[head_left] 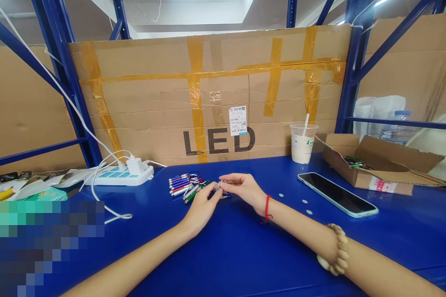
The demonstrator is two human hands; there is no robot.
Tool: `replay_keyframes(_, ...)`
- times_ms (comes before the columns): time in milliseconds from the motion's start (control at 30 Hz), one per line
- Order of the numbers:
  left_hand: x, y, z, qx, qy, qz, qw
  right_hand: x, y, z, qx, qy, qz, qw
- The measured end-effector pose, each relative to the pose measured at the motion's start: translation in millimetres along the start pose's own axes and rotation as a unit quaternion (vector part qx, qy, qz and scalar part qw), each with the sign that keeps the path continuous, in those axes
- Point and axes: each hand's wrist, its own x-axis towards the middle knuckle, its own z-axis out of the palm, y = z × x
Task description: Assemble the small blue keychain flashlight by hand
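My left hand is closed, thumb and fingers pinching a small silvery object too small to name. Right beside it, the fingertips of my right hand come together in a pinch at the same spot; what they grip is too small to make out. Just left of and behind my fingers lies a pile of pens with blue, red, white, silver and green barrels. Part of the pile is hidden behind my left hand. The blue tabletop is under both hands.
Small pale discs lie right of my right wrist, near a phone. Behind stand a plastic cup with a straw and an open cardboard box. A power strip with white cables sits left. Taped cardboard walls the back.
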Motion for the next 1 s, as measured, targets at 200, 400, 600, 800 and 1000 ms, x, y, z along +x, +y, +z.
replay_keyframes(200,1.5,-7.0,-0.1,0.046,0.031,0.028,0.998,-1.4,-2.5,-0.6,0.032,0.012,0.017,0.999)
replay_keyframes(400,2.7,-10.0,0.3,0.076,0.051,0.045,0.995,-3.9,-6.2,4.7,0.022,0.006,0.007,1.000)
replay_keyframes(600,1.4,-4.7,0.7,0.078,0.053,0.045,0.995,-4.0,-6.4,4.1,0.012,0.020,-0.024,0.999)
replay_keyframes(800,-0.8,-2.1,1.1,0.077,0.032,0.059,0.995,-2.9,-4.9,1.4,0.000,0.017,-0.056,0.998)
replay_keyframes(1000,-0.6,0.2,2.0,0.053,0.017,0.033,0.998,-3.6,-10.8,0.6,-0.030,0.017,-0.078,0.996)
